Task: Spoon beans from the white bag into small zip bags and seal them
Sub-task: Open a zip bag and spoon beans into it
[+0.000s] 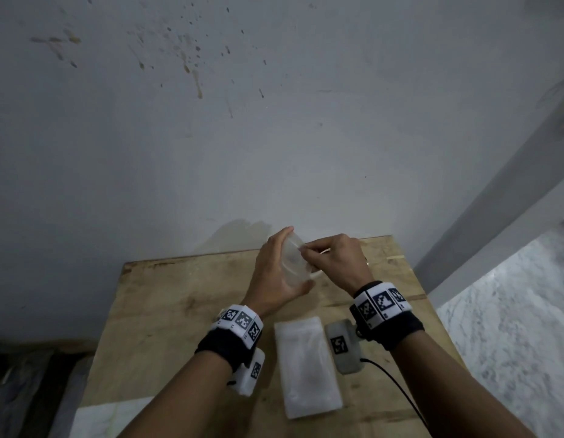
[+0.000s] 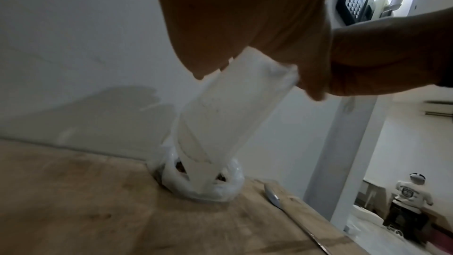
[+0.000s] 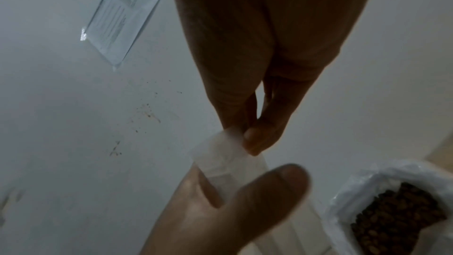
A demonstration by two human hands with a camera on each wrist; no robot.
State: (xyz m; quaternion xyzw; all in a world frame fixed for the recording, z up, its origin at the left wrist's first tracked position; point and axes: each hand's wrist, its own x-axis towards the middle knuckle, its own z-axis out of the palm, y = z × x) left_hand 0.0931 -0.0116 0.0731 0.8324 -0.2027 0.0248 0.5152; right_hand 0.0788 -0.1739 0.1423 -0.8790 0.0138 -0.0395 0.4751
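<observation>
Holding the small zip bag (image 1: pixel 294 259) up over the far edge of the wooden table (image 1: pixel 167 311), the left hand (image 1: pixel 276 273) cradles it from behind with fingers and thumb curled around its sides, while the right hand (image 1: pixel 333 260) pinches the top lip between thumb and fingertips (image 3: pixel 255 139), looks like it's trying to peel the mouth open. The bag looks empty so far, nothing scooped yet as far as I can tell. Biggest risk imo is how thin and slick that plastic is: if the right pinch has both layers instead of one, the zip won't part and you just end up tugging the whole bag out of the left hand. The white bag (image 2: pixel 203 181) of beans (image 3: pixel 397 214) sits right under it, mouth rolled open, so a clumsy yank or a dropped wrist could knock it and spill beans across the table. The spoon (image 2: pixel 272 195) lies just beside that bag near the table edge, easy to bump off. There's also a stack of spare zip bags (image 1: pixel 307 365) flat on the table closer in, between the forearms, so a sleeve drag could scatter those too.
</observation>
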